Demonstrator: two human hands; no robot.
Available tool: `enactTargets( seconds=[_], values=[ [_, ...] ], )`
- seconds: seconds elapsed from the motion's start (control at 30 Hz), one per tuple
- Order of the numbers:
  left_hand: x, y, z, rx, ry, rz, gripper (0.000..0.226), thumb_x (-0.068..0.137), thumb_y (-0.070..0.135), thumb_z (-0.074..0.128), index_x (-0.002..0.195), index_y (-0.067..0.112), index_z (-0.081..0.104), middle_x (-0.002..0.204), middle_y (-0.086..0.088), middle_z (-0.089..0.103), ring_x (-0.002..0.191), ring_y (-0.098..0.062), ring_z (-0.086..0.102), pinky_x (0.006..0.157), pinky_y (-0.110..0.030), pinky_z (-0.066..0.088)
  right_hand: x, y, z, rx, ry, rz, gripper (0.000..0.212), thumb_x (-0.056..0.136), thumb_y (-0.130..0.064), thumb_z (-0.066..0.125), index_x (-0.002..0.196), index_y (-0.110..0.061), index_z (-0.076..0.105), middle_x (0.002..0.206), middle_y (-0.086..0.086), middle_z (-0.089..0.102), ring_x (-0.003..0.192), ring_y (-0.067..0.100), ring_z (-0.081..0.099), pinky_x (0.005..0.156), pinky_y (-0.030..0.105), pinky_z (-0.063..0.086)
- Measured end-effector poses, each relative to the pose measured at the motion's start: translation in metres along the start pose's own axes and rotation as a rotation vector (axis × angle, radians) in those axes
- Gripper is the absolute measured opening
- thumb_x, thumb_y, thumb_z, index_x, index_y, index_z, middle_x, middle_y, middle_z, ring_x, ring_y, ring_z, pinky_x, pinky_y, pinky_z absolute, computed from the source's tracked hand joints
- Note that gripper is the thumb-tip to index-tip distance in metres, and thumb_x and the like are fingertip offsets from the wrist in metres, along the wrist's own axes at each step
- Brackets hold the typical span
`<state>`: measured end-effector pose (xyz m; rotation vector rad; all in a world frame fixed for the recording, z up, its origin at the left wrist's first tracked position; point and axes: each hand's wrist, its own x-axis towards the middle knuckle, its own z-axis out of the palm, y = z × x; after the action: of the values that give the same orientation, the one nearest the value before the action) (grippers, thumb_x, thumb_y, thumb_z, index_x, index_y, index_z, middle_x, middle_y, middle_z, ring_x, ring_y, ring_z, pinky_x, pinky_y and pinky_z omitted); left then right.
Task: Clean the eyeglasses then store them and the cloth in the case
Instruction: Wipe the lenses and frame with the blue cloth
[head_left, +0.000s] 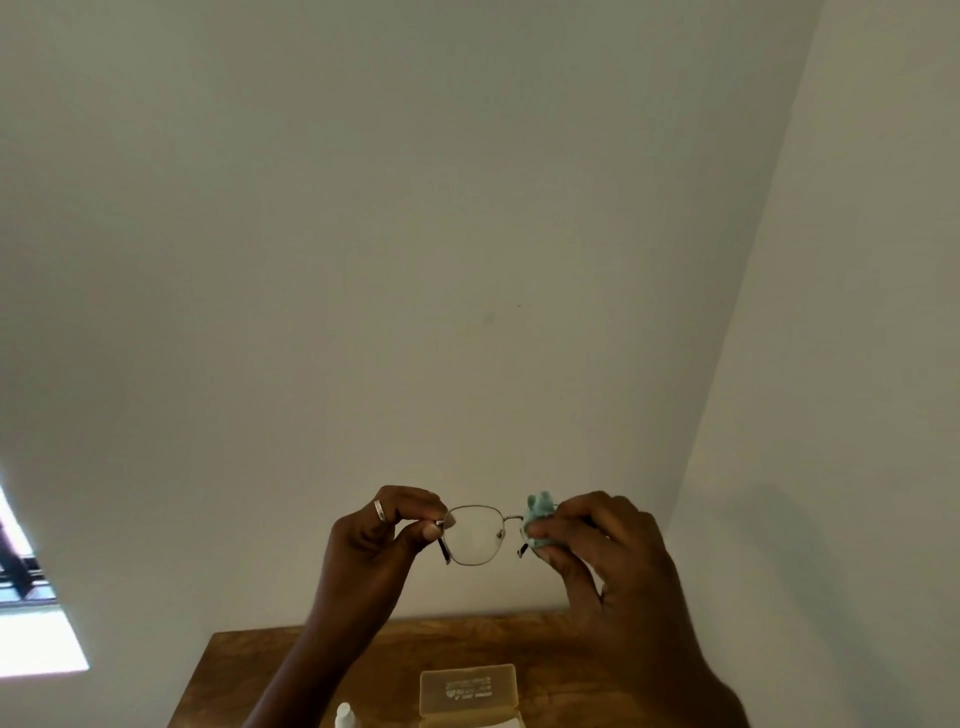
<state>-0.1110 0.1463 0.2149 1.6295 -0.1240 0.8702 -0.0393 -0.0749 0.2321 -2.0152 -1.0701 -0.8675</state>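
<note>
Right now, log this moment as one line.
left hand: pinches eyeglasses | right hand: pinches cloth over their other side | case: on table

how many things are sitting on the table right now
2: an eyeglass case at the middle of the wooden table, and a white bottle just left of it, cut off by the bottom edge. More may be hidden below the frame.
</note>
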Motion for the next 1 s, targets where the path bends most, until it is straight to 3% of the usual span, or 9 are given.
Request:
enactTargets(
  seconds=[0.13, 0.3, 0.47, 0.67, 0.73, 0.9, 1.0],
  values=[
    [-0.003, -0.003, -0.006, 0.003, 0.005, -0.006, 0.013, 0.079, 0.031, 0.07, 0.081, 0.019, 0.075, 0.091, -0.007, 0.076, 0.096, -0.019, 0.073, 0.085, -0.022, 0.056, -0.002, 0.012, -0.007, -0.007, -0.064, -0.007, 0.021, 0.08, -0.02, 0.071, 0.099, -0.028, 0.073, 0.1, -0.015, 0.061, 0.094, 0.002, 0.053, 0.072, 0.034, 0.05],
    [-0.003, -0.005, -0.002, -0.004, 0.004, 0.008, 0.013, 0.08, 0.03, 0.07, 0.083, 0.018, 0.075, 0.092, -0.004, 0.076, 0.096, -0.023, 0.073, 0.085, -0.027, 0.057, 0.011, 0.015, -0.007, -0.014, 0.02, 0.136, 0.022, 0.082, -0.018, 0.075, 0.104, -0.025, 0.074, 0.101, -0.011, 0.063, 0.092, 0.012, 0.059, 0.073, 0.037, 0.054],
    [0.001, -0.005, -0.002, 0.018, 0.015, 0.027, 0.011, 0.081, 0.03, 0.069, 0.083, 0.021, 0.074, 0.091, -0.001, 0.076, 0.098, -0.022, 0.072, 0.087, -0.036, 0.055, 0.018, -0.002, 0.005, 0.017, 0.029, 0.063, 0.022, 0.083, -0.016, 0.072, 0.104, -0.02, 0.073, 0.1, -0.007, 0.064, 0.092, 0.013, 0.059, 0.072, 0.036, 0.055],
    [-0.001, -0.009, -0.02, 0.073, 0.038, 0.03, 0.003, 0.082, 0.02, 0.073, 0.083, 0.02, 0.075, 0.093, -0.001, 0.076, 0.099, -0.021, 0.072, 0.09, -0.045, 0.057, -0.012, -0.02, 0.017, 0.121, -0.116, 0.029, 0.021, 0.083, -0.021, 0.068, 0.103, -0.026, 0.073, 0.104, -0.014, 0.063, 0.096, 0.003, 0.055, 0.074, 0.026, 0.051],
    [-0.002, -0.011, -0.028, 0.075, 0.069, -0.003, 0.007, 0.081, 0.011, 0.072, 0.081, 0.017, 0.075, 0.092, -0.001, 0.076, 0.098, -0.021, 0.072, 0.09, -0.047, 0.057, -0.029, -0.023, 0.025, 0.206, -0.171, 0.089, 0.02, 0.083, -0.023, 0.066, 0.102, -0.027, 0.073, 0.102, -0.018, 0.063, 0.094, 0.002, 0.057, 0.075, 0.018, 0.05],
    [-0.013, -0.011, -0.046, 0.067, 0.104, -0.009, 0.008, 0.083, 0.02, 0.07, 0.086, 0.013, 0.073, 0.093, 0.004, 0.076, 0.098, -0.017, 0.072, 0.088, -0.039, 0.056, -0.079, -0.028, 0.092, 0.313, -0.429, 0.319, 0.019, 0.082, -0.019, 0.073, 0.097, -0.031, 0.07, 0.095, -0.023, 0.061, 0.091, -0.006, 0.058, 0.073, 0.007, 0.046],
    [-0.023, -0.013, -0.057, 0.055, 0.108, -0.034, 0.01, 0.083, 0.018, 0.07, 0.087, 0.009, 0.072, 0.092, 0.005, 0.076, 0.098, -0.017, 0.072, 0.087, -0.037, 0.056, -0.11, -0.037, 0.146, 0.327, -0.554, 0.407, 0.018, 0.082, -0.02, 0.074, 0.095, -0.032, 0.071, 0.094, -0.023, 0.063, 0.087, -0.004, 0.059, 0.074, 0.009, 0.047]
  ],
)
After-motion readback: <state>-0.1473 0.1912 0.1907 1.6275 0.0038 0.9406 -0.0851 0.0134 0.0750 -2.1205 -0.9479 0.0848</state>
